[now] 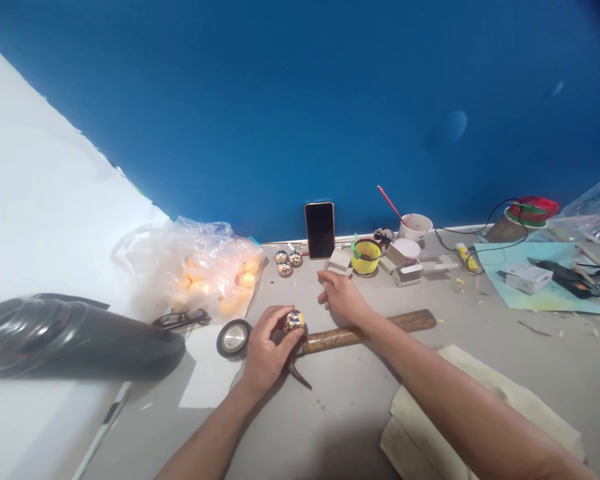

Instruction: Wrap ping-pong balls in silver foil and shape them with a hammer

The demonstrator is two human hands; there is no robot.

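Observation:
My left hand (267,347) is closed around a small shiny ball (295,321) with gold and silver patches and a yellow part on top. Just below the ball lies a hammer with a worn wooden handle (335,340); its curved metal claw shows under my left hand, and the rest of the head is hidden. My right hand (344,297) hovers or rests over the table beyond the handle, thumb and forefinger apart, with nothing visible between them. My right forearm crosses over the handle. Three similar patterned balls (285,268) sit together near the wall.
A phone (320,231) leans on the blue wall. Nearby stand a yellow tub (367,257), a white cup (416,227) and small boxes. At left are a bag of orange balls (195,267), a black roll (80,340) and a round black-rimmed disc (233,339). A folded cloth (455,380) lies at right.

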